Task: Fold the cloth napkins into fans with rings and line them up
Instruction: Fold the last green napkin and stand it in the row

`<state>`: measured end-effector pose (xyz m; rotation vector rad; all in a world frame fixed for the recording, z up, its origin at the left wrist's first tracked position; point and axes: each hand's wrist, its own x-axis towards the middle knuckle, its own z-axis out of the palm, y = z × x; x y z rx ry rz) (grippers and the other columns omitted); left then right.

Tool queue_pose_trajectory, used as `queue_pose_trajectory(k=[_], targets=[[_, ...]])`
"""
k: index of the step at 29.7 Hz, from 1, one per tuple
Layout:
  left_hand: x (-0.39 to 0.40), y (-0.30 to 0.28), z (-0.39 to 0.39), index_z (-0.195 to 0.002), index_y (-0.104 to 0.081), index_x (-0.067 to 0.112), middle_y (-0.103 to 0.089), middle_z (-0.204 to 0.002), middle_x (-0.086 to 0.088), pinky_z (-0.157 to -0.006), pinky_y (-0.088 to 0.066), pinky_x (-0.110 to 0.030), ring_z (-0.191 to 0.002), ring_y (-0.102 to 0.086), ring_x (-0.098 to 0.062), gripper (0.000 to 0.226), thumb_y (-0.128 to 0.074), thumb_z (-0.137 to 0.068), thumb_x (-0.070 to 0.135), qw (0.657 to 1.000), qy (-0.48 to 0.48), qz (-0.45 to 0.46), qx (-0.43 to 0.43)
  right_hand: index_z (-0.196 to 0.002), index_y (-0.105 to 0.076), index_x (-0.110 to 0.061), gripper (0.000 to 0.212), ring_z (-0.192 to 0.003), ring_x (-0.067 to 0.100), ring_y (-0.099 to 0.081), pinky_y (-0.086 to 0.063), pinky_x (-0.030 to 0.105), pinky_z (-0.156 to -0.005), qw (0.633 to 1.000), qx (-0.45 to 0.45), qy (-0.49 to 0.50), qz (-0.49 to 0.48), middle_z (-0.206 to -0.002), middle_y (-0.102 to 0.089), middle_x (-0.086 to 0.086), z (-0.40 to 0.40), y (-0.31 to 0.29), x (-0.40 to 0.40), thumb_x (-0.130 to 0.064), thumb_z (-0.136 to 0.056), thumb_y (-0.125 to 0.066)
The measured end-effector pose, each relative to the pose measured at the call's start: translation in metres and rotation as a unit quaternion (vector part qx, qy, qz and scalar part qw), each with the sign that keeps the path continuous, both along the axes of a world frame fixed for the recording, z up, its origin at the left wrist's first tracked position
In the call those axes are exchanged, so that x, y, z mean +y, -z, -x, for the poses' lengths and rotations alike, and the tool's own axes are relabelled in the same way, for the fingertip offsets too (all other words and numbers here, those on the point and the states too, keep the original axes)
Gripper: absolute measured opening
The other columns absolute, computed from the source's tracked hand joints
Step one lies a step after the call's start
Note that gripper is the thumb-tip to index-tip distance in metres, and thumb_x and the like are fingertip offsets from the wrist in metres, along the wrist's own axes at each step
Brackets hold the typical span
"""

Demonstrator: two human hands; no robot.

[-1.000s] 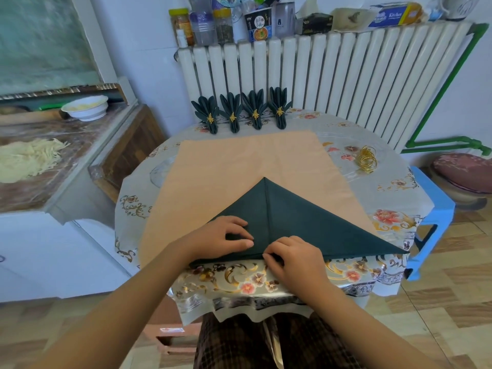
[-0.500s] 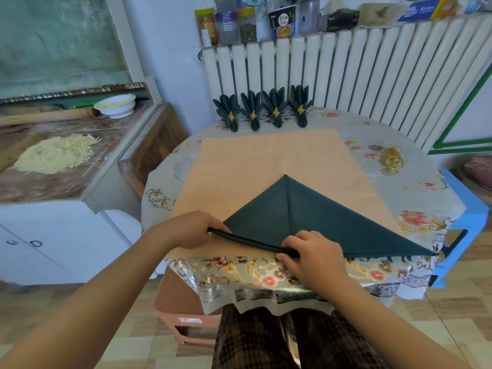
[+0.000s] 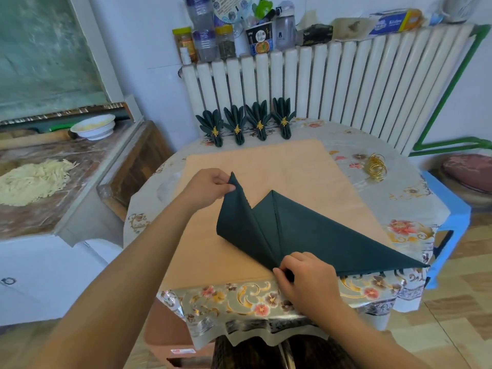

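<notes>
A dark green napkin (image 3: 327, 235), folded into a triangle, lies on a peach mat (image 3: 279, 166) on the round table. My left hand (image 3: 207, 186) pinches the napkin's left corner and holds it lifted over the mat. My right hand (image 3: 306, 275) pinches the napkin's near edge at its middle, by the table's front edge. Several finished green fans with gold rings (image 3: 247, 125) stand in a row at the table's far side. A pile of loose gold rings (image 3: 376, 167) lies at the right.
A floral tablecloth (image 3: 239, 296) covers the table. A white radiator (image 3: 332, 86) with jars and boxes on top stands behind. A counter with shredded food (image 3: 34, 179) and a white bowl (image 3: 93, 126) is at the left. A blue stool (image 3: 447, 217) stands at the right.
My left hand has lifted the napkin's left corner up and away from the table's front edge, folding that side over. My right hand stays at the middle of the near edge.
</notes>
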<state>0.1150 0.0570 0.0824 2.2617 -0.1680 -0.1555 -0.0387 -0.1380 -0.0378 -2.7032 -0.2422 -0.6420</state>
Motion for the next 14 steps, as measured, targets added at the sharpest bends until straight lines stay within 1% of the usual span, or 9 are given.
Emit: queue_pose_trajectory(k=[2,4,5,6,9,11,14], targets=[[-0.023,0.016,-0.011,-0.094,-0.064,0.01,-0.063,-0.082,0.001,-0.06,-0.045,-0.014,-0.071,-0.057,-0.009,0.005,-0.064,-0.09,0.013,0.999,-0.029,0.037,0.005,-0.055,-0.056,-0.03,0.022,-0.048,-0.001,-0.045,-0.02,0.009,-0.041,1.0,-0.009,0.009,-0.018,-0.053,-0.051,-0.017,0.0,0.002,0.0,-0.04,-0.07,-0.068],[-0.041,0.035,-0.022,-0.093,-0.067,0.009,-0.065,-0.087,-0.002,-0.068,-0.048,-0.021,-0.08,-0.059,-0.015,0.008,-0.064,-0.091,0.015,0.998,-0.045,0.053,0.01,-0.054,-0.054,-0.03,0.022,-0.048,-0.001,-0.045,-0.027,0.012,-0.038,0.999,-0.018,0.011,-0.025,-0.052,-0.051,-0.017,0.0,0.003,0.001,-0.042,-0.069,-0.064],[-0.048,0.045,-0.027,-0.092,-0.069,0.009,-0.065,-0.09,-0.003,-0.074,-0.048,-0.026,-0.084,-0.059,-0.017,0.009,-0.064,-0.091,0.017,0.997,-0.051,0.049,0.012,-0.053,-0.053,-0.029,0.023,-0.049,-0.001,-0.045,-0.029,0.013,-0.038,0.999,-0.025,0.011,-0.03,-0.053,-0.051,-0.017,0.0,0.005,0.001,-0.042,-0.07,-0.062],[-0.056,0.055,-0.032,-0.092,-0.07,0.01,-0.066,-0.093,-0.003,-0.078,-0.047,-0.028,-0.088,-0.058,-0.017,0.011,-0.063,-0.091,0.019,0.998,-0.056,0.039,0.015,-0.053,-0.052,-0.029,0.024,-0.049,-0.001,-0.045,-0.029,0.013,-0.038,0.999,-0.03,0.013,-0.037,-0.053,-0.05,-0.016,0.0,0.006,0.001,-0.042,-0.072,-0.06],[-0.073,0.082,-0.041,-0.095,-0.069,0.013,-0.065,-0.098,0.0,-0.079,-0.043,-0.026,-0.092,-0.057,-0.017,0.013,-0.061,-0.092,0.023,0.997,-0.076,0.004,0.023,-0.053,-0.049,-0.028,0.024,-0.048,0.0,-0.043,-0.025,0.012,-0.041,0.998,-0.044,0.027,-0.044,-0.051,-0.048,-0.015,-0.002,0.008,0.002,-0.043,-0.072,-0.053],[-0.082,0.094,-0.043,-0.097,-0.068,0.013,-0.064,-0.099,0.001,-0.077,-0.04,-0.025,-0.092,-0.055,-0.016,0.014,-0.06,-0.093,0.024,0.996,-0.083,-0.009,0.024,-0.053,-0.048,-0.028,0.024,-0.048,0.0,-0.042,-0.023,0.012,-0.042,0.997,-0.049,0.036,-0.047,-0.051,-0.046,-0.014,-0.005,0.01,0.0,-0.042,-0.07,-0.056],[-0.086,0.105,-0.044,-0.099,-0.068,0.015,-0.066,-0.102,0.002,-0.078,-0.041,-0.026,-0.09,-0.055,-0.014,0.015,-0.059,-0.093,0.026,0.995,-0.098,-0.02,0.007,-0.053,-0.045,-0.027,0.026,-0.047,0.001,-0.041,-0.021,0.011,-0.043,0.997,-0.049,0.043,-0.044,-0.05,-0.045,-0.014,-0.005,0.01,0.0,-0.039,-0.064,-0.065]])
